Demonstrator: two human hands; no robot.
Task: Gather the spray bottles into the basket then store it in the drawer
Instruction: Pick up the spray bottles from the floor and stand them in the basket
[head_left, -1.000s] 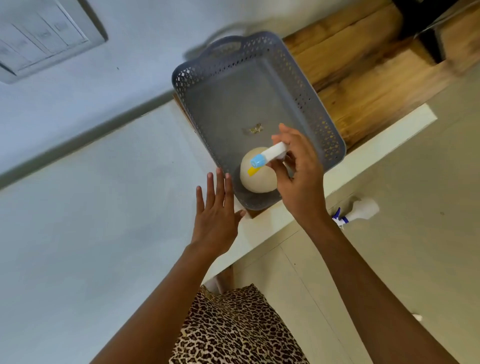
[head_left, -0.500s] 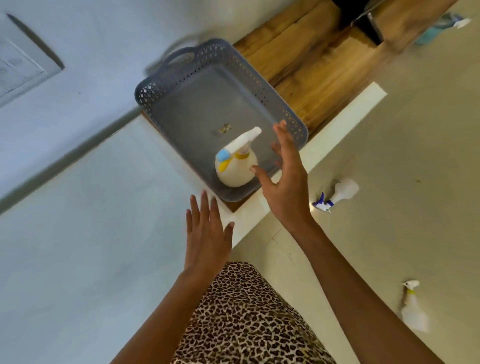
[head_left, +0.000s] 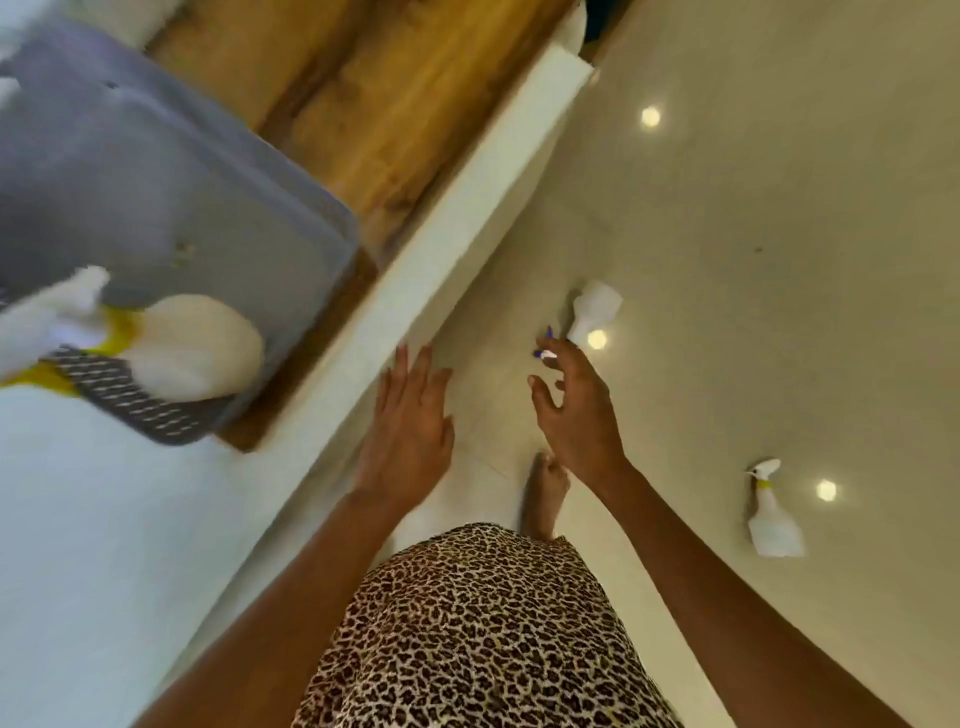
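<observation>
A grey perforated basket (head_left: 171, 171) sits at the left in an open wooden drawer (head_left: 374, 119). A cream spray bottle with a yellow collar (head_left: 192, 348) lies in its near corner. On the floor lies a white spray bottle with a blue trigger (head_left: 592, 312), just beyond the fingertips of my right hand (head_left: 576, 410), which is open with fingers curled and holds nothing. Another white spray bottle with a yellow collar (head_left: 771, 514) lies on the floor at the right. My left hand (head_left: 410, 426) is open and flat, over the floor beside the drawer's white front (head_left: 447, 249).
A white cabinet top (head_left: 78, 519) fills the lower left. The beige tiled floor (head_left: 779, 234) shows bright light reflections. My bare foot (head_left: 545, 493) stands below my right hand, and a leopard-print garment (head_left: 467, 634) covers the bottom middle.
My right hand let go of the cream bottle in the basket and swung right and down toward the blue-trigger bottle on the floor. My left hand moved off the cabinet top. The view turned toward the floor.
</observation>
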